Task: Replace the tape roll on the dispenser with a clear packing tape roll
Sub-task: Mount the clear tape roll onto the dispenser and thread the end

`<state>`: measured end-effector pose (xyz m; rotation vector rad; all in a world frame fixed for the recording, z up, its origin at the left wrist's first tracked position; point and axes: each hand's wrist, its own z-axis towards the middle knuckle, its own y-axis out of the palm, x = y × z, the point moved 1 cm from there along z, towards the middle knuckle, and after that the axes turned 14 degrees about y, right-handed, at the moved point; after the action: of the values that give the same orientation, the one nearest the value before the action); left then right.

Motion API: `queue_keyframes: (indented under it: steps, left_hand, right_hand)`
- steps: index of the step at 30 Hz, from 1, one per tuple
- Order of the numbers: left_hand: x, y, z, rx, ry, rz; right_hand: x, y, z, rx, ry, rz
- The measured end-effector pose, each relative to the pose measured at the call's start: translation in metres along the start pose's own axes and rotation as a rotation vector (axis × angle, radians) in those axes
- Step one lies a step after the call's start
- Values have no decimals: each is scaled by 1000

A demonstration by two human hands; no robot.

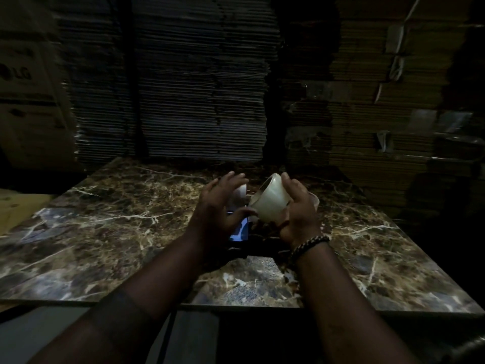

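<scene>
Head view: a dim scene is shown, with a marble-patterned table (110, 232) set before tall stacks of flattened cardboard (199, 88). A pale, translucent tape roll (270, 203) is gripped in the right hand (299, 214), fingers curled over its far rim and thumb at its near side; it is held tilted above the middle of the table, its open core turned up and to the left. A beaded bracelet (309, 245) is worn on the right wrist. The left hand (220, 206) is held just beside the roll with fingers spread and curved, the thumb touching or nearly touching the roll's lower left edge; contact cannot be told for certain. Beneath the left hand, a blue and white object (240, 229) is partly hidden on the table; what it is cannot be told. A box marked LG (23, 74) is seen at the far left.
</scene>
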<state>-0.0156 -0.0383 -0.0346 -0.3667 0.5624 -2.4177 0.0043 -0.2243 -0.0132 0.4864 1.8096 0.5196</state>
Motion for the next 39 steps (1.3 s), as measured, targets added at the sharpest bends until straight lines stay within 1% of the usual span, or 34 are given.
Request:
queue_keyframes:
  steps: [3, 5, 6, 8, 13, 18, 23, 29, 33, 39]
  left_hand:
    - [0, -10, 1, 227, -181, -2]
    - [0, -15, 2, 356, -234, 30]
    - [-1, -16, 3, 382, -247, 24]
    - [-6, -15, 5, 339, -259, -30]
    - [-17, -4, 4, 42, -335, -206]
    - [-22, 5, 1, -67, -349, -346]
    - [-26, 8, 0, -96, -345, -393]
    - [-28, 11, -2, -91, -401, -449]
    - [-30, 10, -2, -65, -434, -442]
    - [-27, 8, -3, -31, -466, -476]
  right_hand:
    - [-1, 4, 6, 37, -5, -33]
    - [0, 8, 8, 58, -5, -80]
    - [0, 9, 10, 68, -7, -113]
    - [-1, 12, 11, 86, -9, -187]
    - [-10, 19, 16, 109, -17, -277]
    - [-14, 21, 21, 108, -31, -342]
    - [-5, 24, 23, 119, -28, -333]
    - [-3, 25, 26, 128, -87, -366]
    - [-1, 26, 25, 148, -119, -410]
    - [3, 23, 18, 126, -147, -391]
